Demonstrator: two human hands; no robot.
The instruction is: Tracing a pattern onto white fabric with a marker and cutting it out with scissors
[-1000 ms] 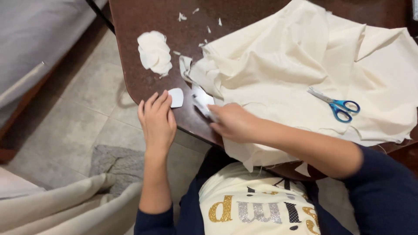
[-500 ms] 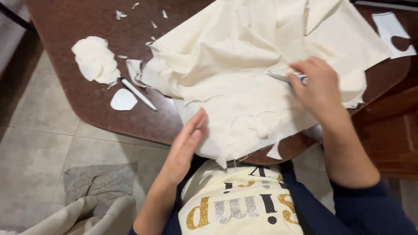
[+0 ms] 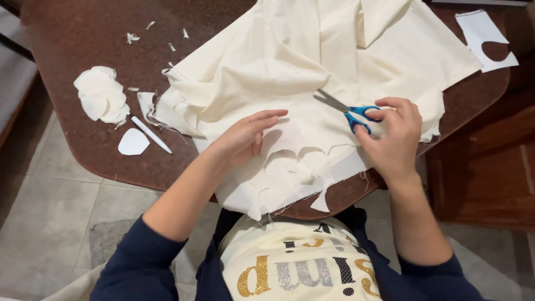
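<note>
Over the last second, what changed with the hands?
The right hand left the table's near edge, reached right and took hold of the blue-handled scissors. The left hand moved off the small white cutout onto the cream fabric. The cutout, the white pen and the scrap pile stayed put.

I see cream fabric (image 3: 312, 72) on a dark reddish-brown table (image 3: 78, 33). Scissors (image 3: 348, 110) on the fabric have blue handles and grey blades. Left of the fabric, a white pencil (image 3: 151, 134) and white cut-out (image 3: 133, 142).
</note>
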